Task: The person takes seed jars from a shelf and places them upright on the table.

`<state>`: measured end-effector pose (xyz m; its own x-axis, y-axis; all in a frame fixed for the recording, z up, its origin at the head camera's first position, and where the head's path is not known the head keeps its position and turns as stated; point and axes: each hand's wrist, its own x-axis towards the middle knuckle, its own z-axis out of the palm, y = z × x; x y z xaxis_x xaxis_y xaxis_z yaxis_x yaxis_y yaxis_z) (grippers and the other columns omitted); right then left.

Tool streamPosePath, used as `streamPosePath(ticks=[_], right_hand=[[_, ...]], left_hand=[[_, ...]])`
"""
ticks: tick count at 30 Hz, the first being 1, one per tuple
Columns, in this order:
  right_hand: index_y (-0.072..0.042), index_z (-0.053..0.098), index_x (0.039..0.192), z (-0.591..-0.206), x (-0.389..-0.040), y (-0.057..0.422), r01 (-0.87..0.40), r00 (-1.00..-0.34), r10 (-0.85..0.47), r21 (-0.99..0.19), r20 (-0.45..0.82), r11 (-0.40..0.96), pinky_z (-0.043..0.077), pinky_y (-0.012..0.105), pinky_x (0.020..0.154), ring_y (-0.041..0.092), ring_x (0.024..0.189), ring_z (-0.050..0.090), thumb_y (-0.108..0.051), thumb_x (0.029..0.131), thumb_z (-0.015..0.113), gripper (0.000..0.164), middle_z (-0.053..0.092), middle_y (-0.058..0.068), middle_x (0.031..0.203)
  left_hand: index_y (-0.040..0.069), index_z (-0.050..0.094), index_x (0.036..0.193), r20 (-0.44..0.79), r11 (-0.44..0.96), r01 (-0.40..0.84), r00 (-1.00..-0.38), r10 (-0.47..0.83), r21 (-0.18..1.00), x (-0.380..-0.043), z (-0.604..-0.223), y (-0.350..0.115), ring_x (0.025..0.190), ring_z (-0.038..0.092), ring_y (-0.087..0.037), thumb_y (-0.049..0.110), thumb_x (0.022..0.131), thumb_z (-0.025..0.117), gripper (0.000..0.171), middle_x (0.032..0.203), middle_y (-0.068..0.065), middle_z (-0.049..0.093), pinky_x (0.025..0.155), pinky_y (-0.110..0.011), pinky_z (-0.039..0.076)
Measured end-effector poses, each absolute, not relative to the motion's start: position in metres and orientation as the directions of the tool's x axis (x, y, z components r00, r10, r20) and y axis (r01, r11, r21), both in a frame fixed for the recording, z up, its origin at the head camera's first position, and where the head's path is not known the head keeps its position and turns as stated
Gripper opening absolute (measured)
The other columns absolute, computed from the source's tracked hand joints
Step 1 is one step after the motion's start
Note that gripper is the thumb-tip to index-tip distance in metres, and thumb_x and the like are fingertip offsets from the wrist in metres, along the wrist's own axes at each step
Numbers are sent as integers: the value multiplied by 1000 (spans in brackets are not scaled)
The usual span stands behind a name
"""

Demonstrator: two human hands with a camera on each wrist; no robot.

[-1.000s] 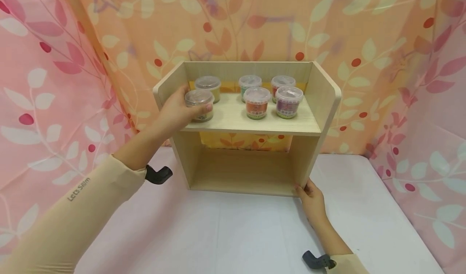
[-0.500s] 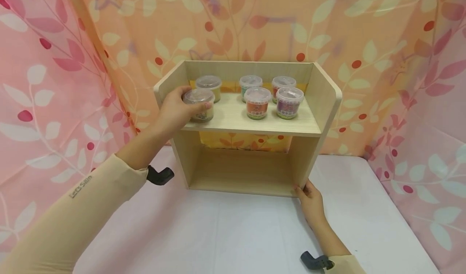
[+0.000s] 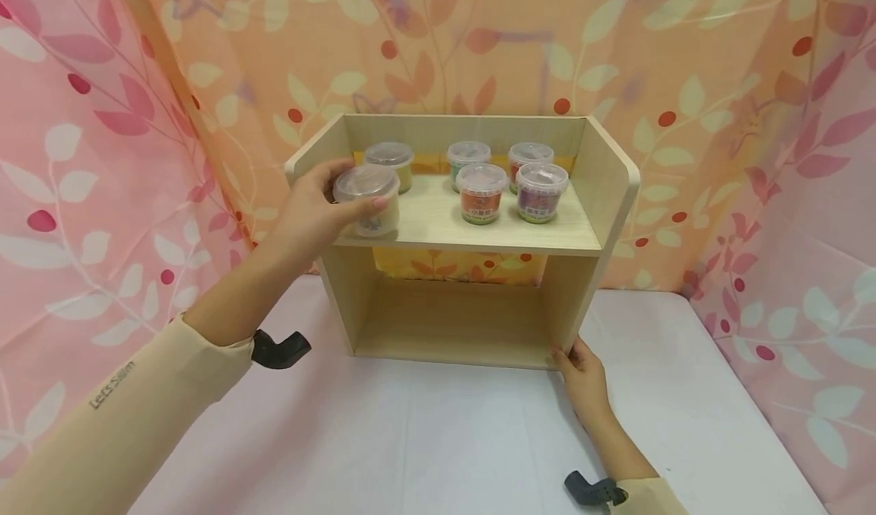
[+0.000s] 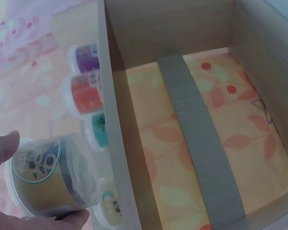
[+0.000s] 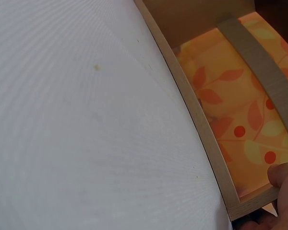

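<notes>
My left hand (image 3: 311,209) grips a clear-lidded plastic tub (image 3: 378,209) at the left front of the upper shelf board (image 3: 438,230). The thumb lies across its near side and the fingers go round the far left. In the left wrist view the tub (image 4: 41,179) shows a dark printed label and pale contents, and stands apart from the shelf's front edge. My right hand (image 3: 586,386) holds the lower front corner of the wooden shelf unit's right side panel (image 3: 582,294). In the right wrist view the thumb (image 5: 283,175) lies on the panel's inner side.
Behind the held tub stands a yellowish tub (image 3: 404,176). Further right are a green tub (image 3: 457,169), an orange tub (image 3: 481,203), a red tub (image 3: 515,169) and a purple tub (image 3: 538,203). The unit stands on a white-covered table (image 3: 472,439) before a leaf-patterned curtain (image 3: 438,43).
My left hand has drawn the held tub slightly forward and to the left, toward the shelf's front edge. My right hand keeps its hold on the side panel.
</notes>
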<state>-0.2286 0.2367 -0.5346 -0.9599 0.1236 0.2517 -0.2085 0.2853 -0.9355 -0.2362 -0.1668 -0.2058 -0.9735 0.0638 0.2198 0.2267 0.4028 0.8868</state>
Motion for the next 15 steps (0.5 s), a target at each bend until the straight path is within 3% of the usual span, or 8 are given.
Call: streamPosePath(ticks=[4,11,15], right_hand=[[0,46,151,-536,-229,237,-221,-959,113,-935,260,276,46,6,93,42,131,56,-15,105,60,51,57,27,142],[-2,48,151,-537,-230,238,-217,-958,122,-932,261,290,47,7,93,39,130,58,-15,104,61,50,59,26,140],[-2,48,151,-537,-230,238,-219,-958,118,-932,261,288,47,6,93,38,130,58,-15,104,62,50,59,26,141]], left_hand=[[6,33,158,208,350,234,-972,111,907,-220,-209,-169,133,50,-23,25,88,82,88,150,-12,49,117,-40,41],[4,34,158,213,276,263,-956,201,924,-192,-223,-174,128,55,-20,12,89,81,84,148,-9,49,101,-16,49],[4,36,156,227,243,280,-947,226,929,-181,-236,-178,127,55,-19,7,87,82,83,149,-10,47,99,-14,49]])
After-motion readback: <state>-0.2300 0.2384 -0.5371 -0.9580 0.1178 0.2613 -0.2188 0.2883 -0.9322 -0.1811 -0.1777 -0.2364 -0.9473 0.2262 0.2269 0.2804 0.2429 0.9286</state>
